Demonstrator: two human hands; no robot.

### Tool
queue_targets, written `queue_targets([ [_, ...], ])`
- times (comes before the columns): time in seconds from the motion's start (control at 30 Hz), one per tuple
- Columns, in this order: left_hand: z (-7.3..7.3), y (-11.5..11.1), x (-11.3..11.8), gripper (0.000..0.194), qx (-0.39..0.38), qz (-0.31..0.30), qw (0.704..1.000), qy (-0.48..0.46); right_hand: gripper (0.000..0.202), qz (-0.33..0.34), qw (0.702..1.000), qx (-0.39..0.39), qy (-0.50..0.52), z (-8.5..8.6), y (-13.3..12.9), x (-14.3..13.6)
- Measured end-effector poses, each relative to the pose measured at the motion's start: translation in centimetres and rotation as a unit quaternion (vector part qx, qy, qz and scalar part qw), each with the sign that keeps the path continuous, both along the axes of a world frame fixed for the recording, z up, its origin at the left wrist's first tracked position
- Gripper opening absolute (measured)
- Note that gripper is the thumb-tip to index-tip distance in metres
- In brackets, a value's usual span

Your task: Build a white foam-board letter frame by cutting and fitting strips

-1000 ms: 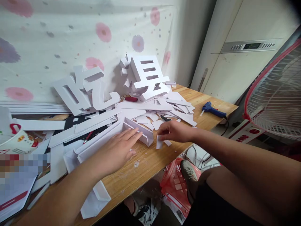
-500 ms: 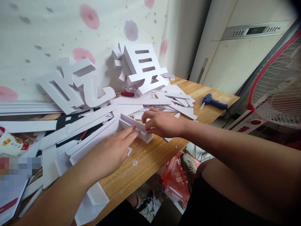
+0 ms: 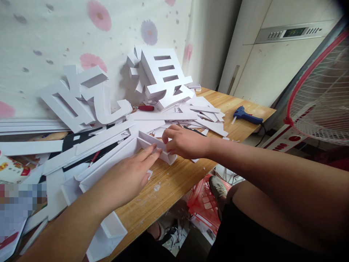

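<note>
A hollow white foam-board letter [image 3: 111,160] with thin upright walls lies on the wooden table, its near part hidden under my left forearm. My left hand [image 3: 129,171] reaches over it, fingers stretched out and their tips against the wall at the far right end. At that same end, my right hand [image 3: 188,141] has its fingers curled and pinched on the wall. The exact grip of the right fingertips is partly hidden. A box-like white part [image 3: 110,233] shows below my left forearm.
Two finished white letters, one at left [image 3: 79,98] and one in the middle [image 3: 165,78], lean by the wall. Foam-board strips [image 3: 163,115], a red-handled tool [image 3: 145,108] and a blue glue gun [image 3: 247,115] lie around. A fan [image 3: 321,94] and red basket [image 3: 201,203] stand nearby.
The view has shifted slightly. Both hands stay at the same end of the foam-board letter, with hardly any movement of the fingers.
</note>
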State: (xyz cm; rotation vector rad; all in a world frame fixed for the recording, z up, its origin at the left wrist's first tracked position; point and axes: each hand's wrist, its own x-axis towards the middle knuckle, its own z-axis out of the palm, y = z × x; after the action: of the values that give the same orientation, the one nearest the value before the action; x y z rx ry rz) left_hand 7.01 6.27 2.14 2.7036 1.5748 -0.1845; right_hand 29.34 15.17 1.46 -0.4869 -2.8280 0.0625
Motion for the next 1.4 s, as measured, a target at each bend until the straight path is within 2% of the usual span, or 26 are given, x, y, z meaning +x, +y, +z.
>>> queue_targets([
  [0.33,0.1,-0.1,0.2,0.064,-0.013,0.013,1.0,-0.006,0.005,-0.012,1.0,0.0,0.002,-0.2,-0.2,0.1],
  [0.57,0.7,-0.1,0.4,0.065,-0.043,0.035,0.998,-0.024,0.006,-0.033,0.999,-0.002,0.011,-0.4,-0.5,0.3],
  [0.83,1.0,-0.1,0.4,0.065,-0.033,0.031,0.999,-0.03,0.007,-0.047,0.999,-0.014,0.025,-0.5,-0.8,-0.2],
  [0.93,1.3,0.3,0.3,0.058,-0.014,0.023,0.999,-0.04,0.026,-0.064,0.997,-0.029,0.042,0.3,-0.6,0.9],
  [1.0,1.8,0.9,0.7,0.047,0.015,0.024,0.998,-0.06,0.039,-0.122,0.99,-0.03,0.067,1.1,0.1,3.0],
  [1.1,2.7,2.0,2.1,0.032,0.041,0.036,0.993,-0.106,0.032,-0.304,0.947,-0.014,0.1,1.6,1.8,8.2],
  [1.17,3.2,2.7,3.5,0.028,0.043,0.048,0.992,-0.107,0.029,-0.445,0.891,-0.001,0.094,1.3,2.9,12.2],
  [1.23,3.3,3.3,4.8,0.025,0.048,0.063,0.993,-0.09,0.028,-0.556,0.829,0.003,0.066,0.6,3.7,15.8],
  [1.33,2.9,3.9,6.3,0.025,0.063,0.073,0.992,-0.079,0.028,-0.66,0.751,-0.017,0.013,-1.0,4.2,19.5],
  [1.4,2.4,4.0,6.7,0.025,0.077,0.075,0.991,-0.08,0.027,-0.696,0.717,-0.035,-0.013,-2.0,4.6,20.8],
])
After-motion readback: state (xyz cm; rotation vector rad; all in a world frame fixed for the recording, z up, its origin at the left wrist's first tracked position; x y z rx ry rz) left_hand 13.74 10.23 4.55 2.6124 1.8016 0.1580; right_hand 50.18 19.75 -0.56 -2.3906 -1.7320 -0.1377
